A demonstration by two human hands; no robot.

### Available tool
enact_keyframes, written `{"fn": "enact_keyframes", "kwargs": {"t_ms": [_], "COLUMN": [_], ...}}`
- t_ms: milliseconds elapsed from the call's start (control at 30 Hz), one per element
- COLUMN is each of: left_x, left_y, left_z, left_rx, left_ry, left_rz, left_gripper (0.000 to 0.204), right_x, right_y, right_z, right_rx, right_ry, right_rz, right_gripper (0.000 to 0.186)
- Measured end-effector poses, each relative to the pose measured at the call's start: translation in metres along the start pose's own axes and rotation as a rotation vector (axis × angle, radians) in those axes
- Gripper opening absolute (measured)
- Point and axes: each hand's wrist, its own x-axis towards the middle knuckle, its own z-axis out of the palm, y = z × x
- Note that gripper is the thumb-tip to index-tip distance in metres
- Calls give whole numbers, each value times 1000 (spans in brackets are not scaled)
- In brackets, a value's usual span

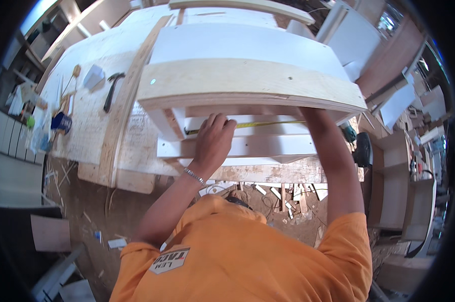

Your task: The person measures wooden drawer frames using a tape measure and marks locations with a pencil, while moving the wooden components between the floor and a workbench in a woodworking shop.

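Observation:
A white box-like cabinet [247, 43] with a pale wooden front edge lies on the workbench before me. Across its open front stretches the yellow blade of a tape measure [257, 124], running from the left inner side toward the right. My left hand [215, 136], with a metal bracelet at the wrist, is closed over the blade near its left end, fingers curled. My right forearm [330, 146] reaches under the wooden edge at the right end of the blade. The right hand itself is hidden inside the cabinet, and so is whatever it touches.
A long wooden strip [129, 95] lies on the bench left of the cabinet, with a hammer [112, 92] and a white block [93, 77] beyond it. A dark power tool [362, 150] stands at the right. Wood offcuts [287, 199] litter the floor.

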Motion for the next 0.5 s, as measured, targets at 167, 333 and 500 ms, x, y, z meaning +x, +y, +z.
{"fn": "enact_keyframes", "kwargs": {"t_ms": [167,333,500], "left_x": [-1,-4,-2], "left_y": [-2,-4,-15], "left_z": [7,-1,-4], "left_rx": [-59,-19,-114], "left_ry": [37,51,-63], "left_rz": [-2,17,72], "left_gripper": [12,16,18], "right_x": [-22,-53,-97], "right_y": [-9,-62,-132], "right_z": [-7,-50,-118], "right_rx": [-5,257,929], "right_ry": [121,422,89], "right_rz": [-102,-342,-73], "right_gripper": [43,32,18]}}
